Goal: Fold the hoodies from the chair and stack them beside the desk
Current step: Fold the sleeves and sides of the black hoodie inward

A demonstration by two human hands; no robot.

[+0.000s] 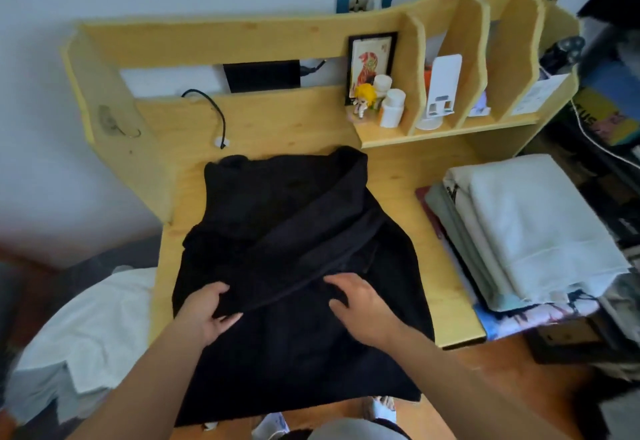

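Left hand [207,311]: fingers above and thumb below a folded band of the black hoodie [294,266], pinching the cloth near its lower left end. Right hand [360,304]: fingers loosely spread, resting flat on the same garment just right of centre; nothing enclosed, so an open, pressing contact.

Position of the hoodie: spread on the wooden desk [398,180], far edge near the back panel, near hem hanging over the front edge toward the wearer. One sleeve or side panel laid diagonally across the body from upper right to lower left.

Handling, by judgement: soft, thick, limp fabric; moderate weight; no stiffness to hold a crease unaided. Not fragile, not slippery, liable to slump and bunch. Best taken at fold edges, seams or the hem, with the flat hand pinning the layers beneath.

Surroundings: stack of folded pale garments [526,232] at the desk's right end; white cloth [86,335] lower left; small bottles [391,104], a figurine [363,100] and a framed picture [372,65] on the shelf.
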